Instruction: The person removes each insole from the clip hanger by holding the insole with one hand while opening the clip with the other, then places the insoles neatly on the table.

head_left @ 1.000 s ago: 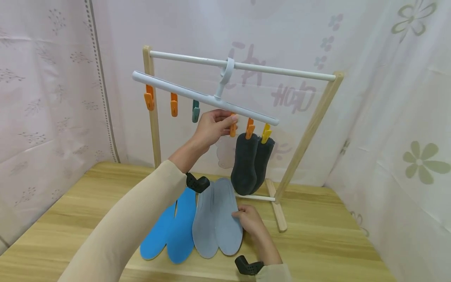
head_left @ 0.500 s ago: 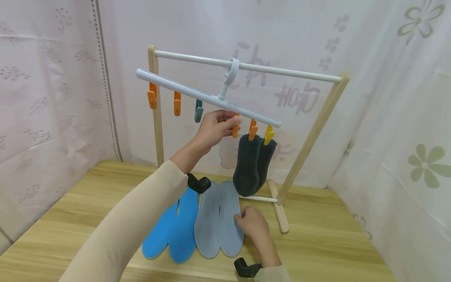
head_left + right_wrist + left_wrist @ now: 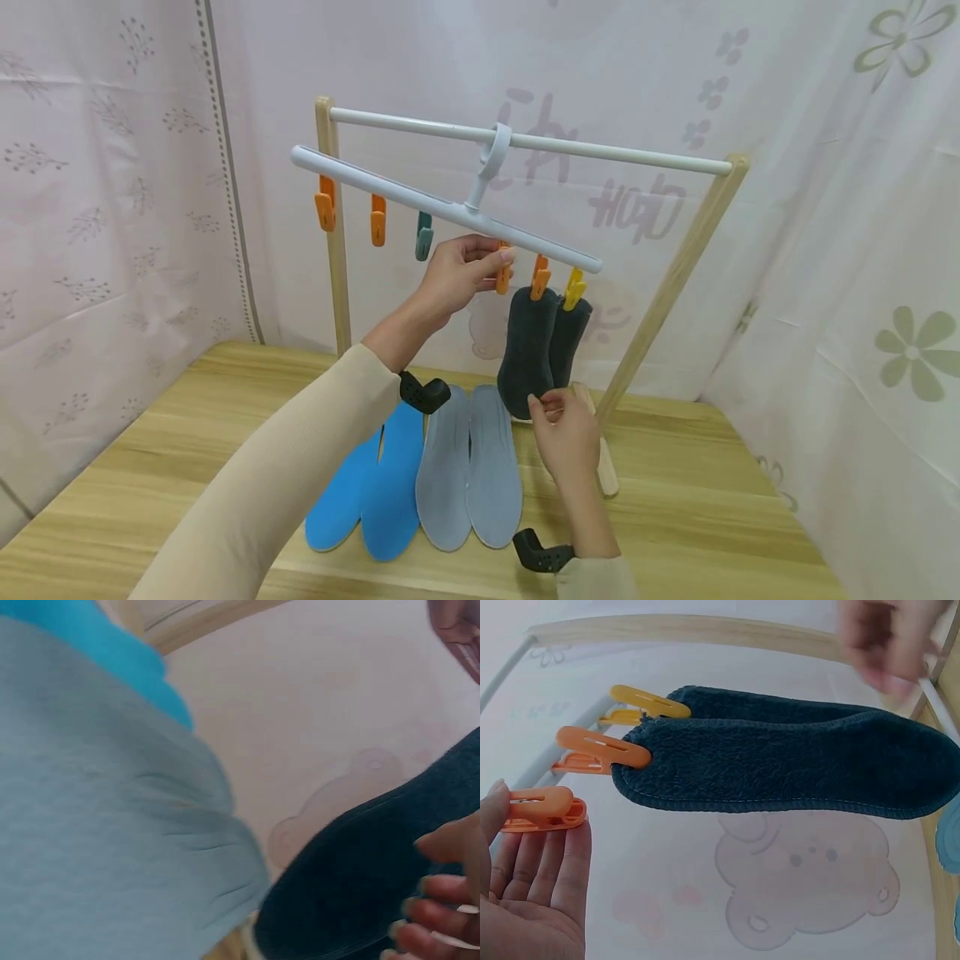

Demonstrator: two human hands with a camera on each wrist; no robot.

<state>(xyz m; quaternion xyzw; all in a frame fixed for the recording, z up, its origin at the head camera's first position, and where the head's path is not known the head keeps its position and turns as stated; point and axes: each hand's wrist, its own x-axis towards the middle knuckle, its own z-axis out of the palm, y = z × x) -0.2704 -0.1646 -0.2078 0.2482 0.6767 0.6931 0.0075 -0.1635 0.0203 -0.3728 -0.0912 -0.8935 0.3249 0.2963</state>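
My left hand (image 3: 456, 279) pinches an orange clothes peg (image 3: 503, 272) hanging from a white clip hanger (image 3: 397, 192); the left wrist view has thumb and fingers around this peg (image 3: 544, 806). Two dark, fuzzy insoles hang at the hanger's lower right end. The front insole (image 3: 527, 346) hangs from another orange peg (image 3: 540, 279), the rear insole (image 3: 567, 337) from a yellow peg (image 3: 575, 287). Beside their lower ends is my right hand (image 3: 567, 433), fingers loosely bent, nothing visible between them. It looks blurred in the left wrist view (image 3: 892, 637), apart from the insoles.
Two grey insoles (image 3: 492, 475) and two blue insoles (image 3: 390, 492) lie on the wooden table (image 3: 697, 517). The hanger hooks over the white rail (image 3: 600, 150) of a wooden-legged rack (image 3: 671, 279), tilting down rightwards. Two orange pegs and a green peg (image 3: 423, 237) hang at left.
My right hand has left the right-hand grey insole and risen up and to the right, to the lower end of the dark insoles. My left hand stays on the orange peg.
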